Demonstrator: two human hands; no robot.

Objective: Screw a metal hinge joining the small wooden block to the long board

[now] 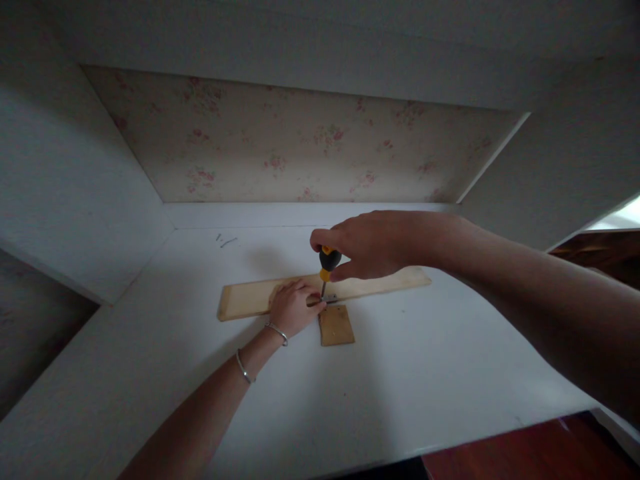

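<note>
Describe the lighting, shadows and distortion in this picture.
Head view: dim, even light, no glare; the right hand with the screwdriver throws a faint shadow on the white shelf to its left; the wide lens stretches the forearms and splays the side walls.

This is looking like a room in a home rather than a workshop. Faded wallpaper (300, 147) with small pink flowers is covering the back of a white alcove, and plain white panels are closing it in on the left (75, 200) and right (550, 167). A white desk (400, 373) is forming the bottom of the alcove. A dark reddish floor (540, 453), probably wood though that corner is dim, is showing below its front edge. Small household handiwork is going on: a screwdriver (327, 260) is standing upright over a pale plank (250, 297) and a small wooden block (336, 325) lying on the bare desk.
</note>
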